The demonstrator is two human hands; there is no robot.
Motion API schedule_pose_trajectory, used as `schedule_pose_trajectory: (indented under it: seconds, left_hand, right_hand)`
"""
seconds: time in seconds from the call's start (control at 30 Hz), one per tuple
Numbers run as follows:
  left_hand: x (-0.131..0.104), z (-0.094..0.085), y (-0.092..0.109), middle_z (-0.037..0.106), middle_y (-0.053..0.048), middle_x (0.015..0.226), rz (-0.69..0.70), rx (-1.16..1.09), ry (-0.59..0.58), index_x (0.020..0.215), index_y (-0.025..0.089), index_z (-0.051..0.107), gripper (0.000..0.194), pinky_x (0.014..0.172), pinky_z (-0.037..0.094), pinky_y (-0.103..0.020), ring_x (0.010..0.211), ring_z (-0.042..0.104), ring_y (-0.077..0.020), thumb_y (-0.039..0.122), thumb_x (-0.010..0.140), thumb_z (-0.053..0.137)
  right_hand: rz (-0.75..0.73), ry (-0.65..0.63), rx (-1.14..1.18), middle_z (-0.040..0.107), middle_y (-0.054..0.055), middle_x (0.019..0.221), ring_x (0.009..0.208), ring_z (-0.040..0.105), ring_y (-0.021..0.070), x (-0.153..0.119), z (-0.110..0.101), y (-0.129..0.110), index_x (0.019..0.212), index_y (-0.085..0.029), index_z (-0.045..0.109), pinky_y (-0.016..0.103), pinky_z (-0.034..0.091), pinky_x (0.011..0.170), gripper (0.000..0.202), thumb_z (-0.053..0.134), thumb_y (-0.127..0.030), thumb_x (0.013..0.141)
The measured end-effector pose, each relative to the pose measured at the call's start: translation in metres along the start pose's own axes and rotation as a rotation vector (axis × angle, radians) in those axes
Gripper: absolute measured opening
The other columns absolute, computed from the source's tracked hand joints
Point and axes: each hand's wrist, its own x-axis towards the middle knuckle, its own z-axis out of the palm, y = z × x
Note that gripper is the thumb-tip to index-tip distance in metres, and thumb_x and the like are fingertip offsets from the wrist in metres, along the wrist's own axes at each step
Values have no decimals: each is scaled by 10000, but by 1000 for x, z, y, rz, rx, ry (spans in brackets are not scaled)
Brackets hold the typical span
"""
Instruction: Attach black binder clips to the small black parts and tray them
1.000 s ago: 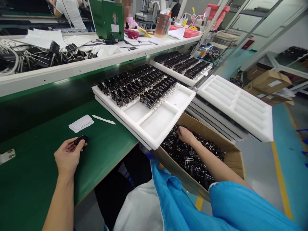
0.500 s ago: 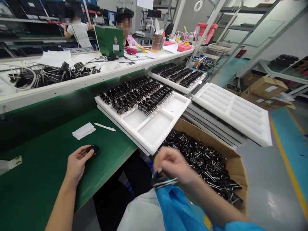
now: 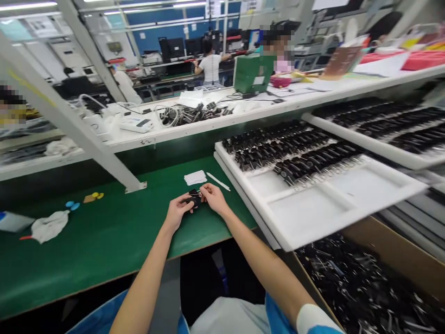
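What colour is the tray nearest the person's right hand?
The tray is plain white; it shows best in the head view, the only one here.

Between your left hand (image 3: 177, 211) and right hand (image 3: 214, 198), the small pieces (image 3: 195, 200) are black with a glint of silver, set against the plain green of the table (image 3: 118, 246), and just beyond them the paper slips (image 3: 195, 177) and pen (image 3: 218, 181) are white. Right of your right hand, the white tray (image 3: 313, 211) is striped with rows of black, silver-handled clips (image 3: 313, 166), above a brown carton (image 3: 399, 255) of black and silver. Well left of your left hand sit blue discs (image 3: 73, 204), yellow discs (image 3: 98, 195) and a crumpled white item (image 3: 51, 226) tipped red.
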Motion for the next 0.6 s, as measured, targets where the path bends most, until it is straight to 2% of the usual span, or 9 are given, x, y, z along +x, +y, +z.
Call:
schedule_pose_trajectory:
  seconds: [0.1, 0.17, 0.3, 0.47, 0.6]
  left_hand:
    - [5, 0, -3, 748, -106, 835, -3, 1, 0, 942, 119, 745, 411, 618, 520, -291, 679, 703, -204, 336, 645, 928]
    - [4, 0, -3, 739, -86, 782, 3, 10, 8, 945, 118, 743, 409, 634, 521, -292, 647, 688, -185, 340, 652, 924]
    - [-1, 1, -1, 740, -77, 772, -1, 28, 33, 942, 123, 747, 428, 632, 527, -302, 606, 660, -168, 356, 632, 928]
    - [-3, 2, 3, 745, -90, 815, -30, 46, -20, 938, 128, 769, 421, 606, 528, -303, 649, 676, -187, 347, 618, 931]
    - [-3, 3, 2, 756, -128, 996, -1, 14, -24, 958, 140, 773, 427, 582, 519, -307, 696, 689, -199, 355, 624, 929]
  right_hand:
    - [15, -35, -52, 641, 21, 708, 517, 543, 146, -1, -2, 3, 811, -189, 578, 255, 409, 508, 492, 688, -668, 828]
    - [29, -34, -98, 661, 36, 755, 551, 562, 154, -8, -5, 2, 856, -181, 612, 258, 421, 520, 492, 655, -671, 870]
    - [57, -58, -243, 676, 51, 805, 618, 580, 171, -23, -13, -5, 969, -161, 699, 271, 472, 575, 481, 699, -633, 877]
    - [104, -100, -310, 674, 60, 794, 645, 585, 185, -30, -21, -11, 942, -143, 730, 268, 475, 555, 494, 786, -616, 813]
    - [112, -102, -243, 663, 58, 753, 606, 575, 172, -29, -23, -12, 933, -128, 729, 271, 475, 545, 499, 785, -611, 820]
